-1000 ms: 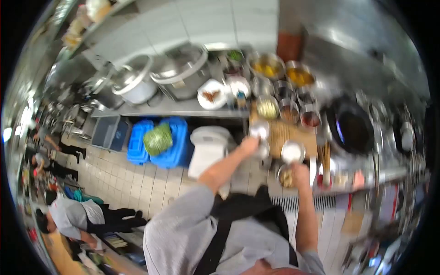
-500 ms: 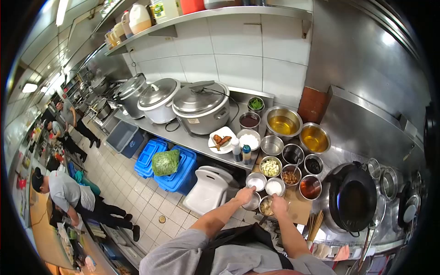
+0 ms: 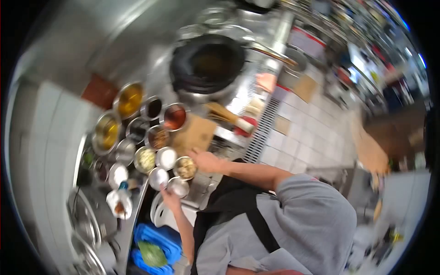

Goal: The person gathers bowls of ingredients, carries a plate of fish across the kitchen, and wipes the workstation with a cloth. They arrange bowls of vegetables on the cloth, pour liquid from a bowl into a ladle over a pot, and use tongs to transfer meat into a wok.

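The bowl of chopped food (image 3: 185, 168) sits at the counter's near edge, and the right hand (image 3: 205, 161) rests against its rim on the side facing the wooden board (image 3: 195, 135) and, further off, the wok (image 3: 208, 59). Just beside it is a small steel bowl (image 3: 178, 186). The left hand (image 3: 168, 198) comes up from below and touches that bowl's outer edge. So each hand has its own bowl, but blur hides whether the fingers are closed on either rim.
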Tool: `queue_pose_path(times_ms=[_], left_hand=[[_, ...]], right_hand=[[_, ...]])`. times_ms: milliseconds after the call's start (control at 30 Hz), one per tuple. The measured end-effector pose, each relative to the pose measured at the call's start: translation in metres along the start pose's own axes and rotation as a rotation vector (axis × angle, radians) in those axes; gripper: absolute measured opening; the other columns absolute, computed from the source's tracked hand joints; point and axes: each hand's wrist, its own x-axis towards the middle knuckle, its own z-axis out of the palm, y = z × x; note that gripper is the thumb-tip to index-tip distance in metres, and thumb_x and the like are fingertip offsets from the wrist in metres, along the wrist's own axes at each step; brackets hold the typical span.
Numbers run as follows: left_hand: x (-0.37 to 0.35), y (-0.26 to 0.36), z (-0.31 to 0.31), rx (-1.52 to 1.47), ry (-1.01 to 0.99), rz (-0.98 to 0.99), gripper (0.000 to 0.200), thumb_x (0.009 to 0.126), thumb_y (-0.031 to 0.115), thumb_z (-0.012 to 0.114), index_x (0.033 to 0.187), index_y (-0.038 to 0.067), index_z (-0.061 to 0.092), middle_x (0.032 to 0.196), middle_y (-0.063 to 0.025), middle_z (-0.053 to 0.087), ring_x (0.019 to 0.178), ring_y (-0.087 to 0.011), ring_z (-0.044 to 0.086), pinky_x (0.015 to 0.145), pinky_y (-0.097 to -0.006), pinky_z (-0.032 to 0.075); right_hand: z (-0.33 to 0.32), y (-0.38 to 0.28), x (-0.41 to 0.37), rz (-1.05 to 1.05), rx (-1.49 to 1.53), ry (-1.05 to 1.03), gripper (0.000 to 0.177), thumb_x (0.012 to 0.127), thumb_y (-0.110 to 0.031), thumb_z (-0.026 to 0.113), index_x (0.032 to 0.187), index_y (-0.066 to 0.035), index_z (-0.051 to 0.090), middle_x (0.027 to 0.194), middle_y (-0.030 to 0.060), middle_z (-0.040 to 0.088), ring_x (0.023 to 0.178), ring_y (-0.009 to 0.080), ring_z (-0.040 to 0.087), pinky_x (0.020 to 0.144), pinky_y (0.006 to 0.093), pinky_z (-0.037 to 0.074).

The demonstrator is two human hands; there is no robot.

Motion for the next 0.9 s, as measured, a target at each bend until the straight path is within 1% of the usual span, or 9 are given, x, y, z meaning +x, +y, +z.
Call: queue_pose_path(times_ms=[133,233,333,500,533,567,600,733,900], left_hand=[[-0.043,-0.011,-0.021,-0.715,0.083,-0.356,0.052,0.100,0.013,0.055,0.148,0.001,0.042,0.111,-0.0149,0.065,0.097,-0.0297,0.064,0.082,-0.0421,0.055],[-0.052,-0.093,0.000,-1.044,-0.255,-0.971,0.040,0.100,0.013,0.054,0.137,0.001,0.048,0.106,-0.0179,0.066,0.098,-0.0317,0.065,0.081,-0.0444,0.057],[-0.076,-0.083,0.014,-0.958,-0.634,-1.070,0.026,0.098,0.012,0.055,0.122,0.002,0.051,0.102,-0.0188,0.065,0.092,-0.0305,0.067,0.078,-0.0440,0.059],[-0.095,-0.035,0.038,-0.715,-1.069,-0.666,0.019,0.096,0.009,0.059,0.113,0.002,0.055,0.099,-0.0160,0.068,0.081,-0.0254,0.069,0.069,-0.0371,0.059],[-0.093,-0.020,0.043,-0.614,-1.136,-0.574,0.020,0.098,0.011,0.059,0.114,0.002,0.054,0.100,-0.0157,0.069,0.083,-0.0251,0.070,0.069,-0.0353,0.059],[-0.094,-0.006,0.045,-0.602,-1.138,-0.548,0.020,0.099,0.012,0.059,0.115,0.001,0.054,0.102,-0.0162,0.069,0.084,-0.0252,0.070,0.070,-0.0354,0.059],[-0.096,0.006,0.047,-0.606,-1.138,-0.518,0.020,0.100,0.012,0.059,0.116,0.000,0.053,0.103,-0.0168,0.069,0.086,-0.0253,0.071,0.070,-0.0356,0.059],[-0.092,0.022,0.058,-0.648,-1.130,-0.506,0.020,0.102,0.013,0.057,0.117,0.000,0.052,0.105,-0.0172,0.070,0.087,-0.0248,0.071,0.070,-0.0345,0.060],[-0.085,0.001,0.083,-0.523,-1.128,-0.511,0.016,0.103,0.015,0.057,0.111,0.002,0.055,0.088,-0.0095,0.066,0.070,-0.0179,0.066,0.059,-0.0297,0.055]], right_hand=[[-0.008,0.007,-0.080,0.243,0.127,0.150,0.054,0.088,-0.008,0.062,0.140,-0.002,0.047,0.124,0.0269,0.054,0.108,0.0462,0.062,0.091,0.0521,0.053],[0.032,0.044,-0.155,0.417,0.092,0.250,0.051,0.089,-0.010,0.063,0.137,-0.002,0.050,0.129,0.0272,0.052,0.116,0.0469,0.058,0.097,0.0531,0.050],[0.028,0.036,-0.239,0.745,0.147,0.266,0.044,0.086,-0.007,0.063,0.128,0.001,0.056,0.128,0.0282,0.055,0.120,0.0471,0.055,0.101,0.0530,0.048],[0.113,0.093,-0.434,1.188,0.071,0.293,0.039,0.083,-0.013,0.063,0.120,-0.001,0.069,0.118,0.0283,0.067,0.121,0.0417,0.060,0.106,0.0476,0.047],[0.158,0.119,-0.494,1.175,-0.029,0.391,0.032,0.081,-0.010,0.061,0.108,0.002,0.071,0.105,0.0288,0.071,0.100,0.0424,0.070,0.092,0.0474,0.056],[0.157,0.106,-0.533,1.301,0.043,0.178,0.022,0.081,-0.006,0.058,0.093,0.006,0.070,0.085,0.0278,0.072,0.072,0.0409,0.074,0.067,0.0485,0.061],[0.173,0.095,-0.569,1.585,0.310,0.203,0.018,0.084,-0.005,0.055,0.083,0.008,0.068,0.069,0.0251,0.068,0.055,0.0361,0.071,0.050,0.0470,0.059],[0.203,0.017,-0.654,1.888,0.545,0.224,0.019,0.089,-0.008,0.056,0.083,0.006,0.067,0.070,0.0202,0.068,0.055,0.0301,0.070,0.049,0.0441,0.061],[0.236,-0.007,-0.663,1.726,0.731,0.298,0.015,0.091,-0.010,0.061,0.091,0.004,0.068,0.076,0.0182,0.068,0.059,0.0277,0.070,0.050,0.0420,0.061]])
